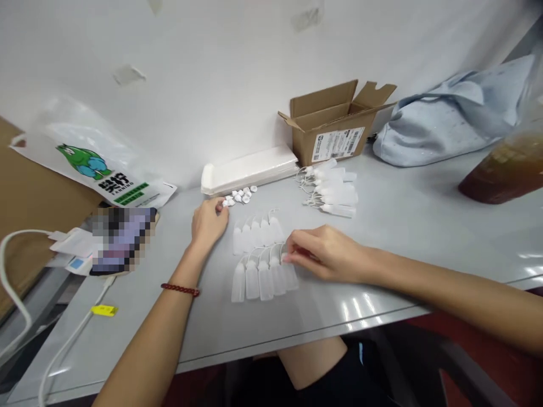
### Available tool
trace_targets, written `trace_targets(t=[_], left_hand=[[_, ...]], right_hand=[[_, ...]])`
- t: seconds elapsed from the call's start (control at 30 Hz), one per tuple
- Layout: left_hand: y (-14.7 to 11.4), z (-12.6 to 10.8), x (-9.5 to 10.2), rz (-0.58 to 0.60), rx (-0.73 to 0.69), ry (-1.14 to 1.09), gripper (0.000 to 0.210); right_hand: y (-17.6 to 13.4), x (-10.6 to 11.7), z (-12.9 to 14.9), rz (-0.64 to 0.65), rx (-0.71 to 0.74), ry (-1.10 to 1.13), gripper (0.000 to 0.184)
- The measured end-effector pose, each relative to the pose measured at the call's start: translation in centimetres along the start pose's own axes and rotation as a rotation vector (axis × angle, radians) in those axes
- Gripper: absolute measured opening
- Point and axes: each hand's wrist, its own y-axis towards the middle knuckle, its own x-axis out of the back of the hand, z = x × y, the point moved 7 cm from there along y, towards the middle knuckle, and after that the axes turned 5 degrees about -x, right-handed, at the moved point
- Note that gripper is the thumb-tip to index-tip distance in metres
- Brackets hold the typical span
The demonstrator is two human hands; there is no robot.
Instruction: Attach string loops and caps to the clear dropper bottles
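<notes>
My left hand (pixel 208 221) is closed at the near left edge of a small heap of white caps (pixel 241 195), its fingertips pinched at one cap. Two rows of small, flat, translucent white plastic bottles with thin white cords at their necks lie in front of me: a back row (pixel 258 234) and a front row (pixel 266 281). My right hand (pixel 324 251) is closed, with thumb and forefinger pinched at the neck of the rightmost bottle (pixel 290 277) in the front row. Its fingers partly cover that neck.
More corded bottles (pixel 337 189) lie piled at the back right, before an open cardboard box (pixel 335 133). A long white packet (pixel 250 168) lies against the wall. A drink cup (pixel 504 169) and light blue cloth (pixel 449 116) stand right; a phone (pixel 123 243), cable and printed bag (pixel 97 164) left.
</notes>
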Motion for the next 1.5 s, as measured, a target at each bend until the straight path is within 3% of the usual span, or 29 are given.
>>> trace_targets(t=[0.17, 0.4, 0.6, 0.67, 0.73, 0.83, 0.93, 1.03, 1.23, 1.4, 1.5], left_hand=[[-0.6, 0.0, 0.7, 0.035, 0.038, 0.031, 0.030], [-1.5, -1.0, 1.1, 0.108, 0.025, -0.026, 0.026], [-1.7, -1.4, 2.1, -0.007, 0.062, -0.150, 0.021], [-2.0, -1.7, 2.6, -0.058, 0.101, -0.352, 0.020], [-2.3, -2.4, 2.5, -0.039, 0.156, -0.697, 0.020], [-3.0, -4.1, 1.9, 0.088, 0.209, -1.204, 0.018], [-3.8, -5.7, 1.3, 0.229, 0.236, -1.449, 0.014], [-4.4, -7.1, 0.8, 0.368, 0.215, -1.528, 0.017], [-5.4, -9.2, 0.3, 0.512, 0.107, -1.523, 0.014], [-5.9, -10.1, 0.4, 0.540, 0.035, -1.537, 0.013], [-5.9, -10.0, 0.6, 0.532, 0.010, -1.546, 0.013]], right_hand=[[-0.8, -1.5, 1.1, 0.132, 0.076, -0.089, 0.027], [-0.9, -1.8, 1.0, 0.175, 0.115, -0.138, 0.034], [-0.8, -1.1, 1.2, 0.088, 0.150, -0.218, 0.041], [-0.7, -0.5, 1.1, 0.014, 0.164, -0.262, 0.042], [-0.6, 0.3, 0.9, -0.080, 0.175, -0.317, 0.041], [-0.6, 1.6, 0.4, -0.229, 0.160, -0.396, 0.036], [-0.4, 2.6, -0.4, -0.310, 0.092, -0.399, 0.041], [-0.2, 3.2, -1.1, -0.352, 0.050, -0.332, 0.044], [-0.2, 3.7, -1.5, -0.451, 0.000, -0.114, 0.015], [0.2, 2.7, -1.4, -0.372, -0.057, 0.225, 0.008], [0.6, 1.9, -2.0, -0.213, -0.178, 0.450, 0.015]])
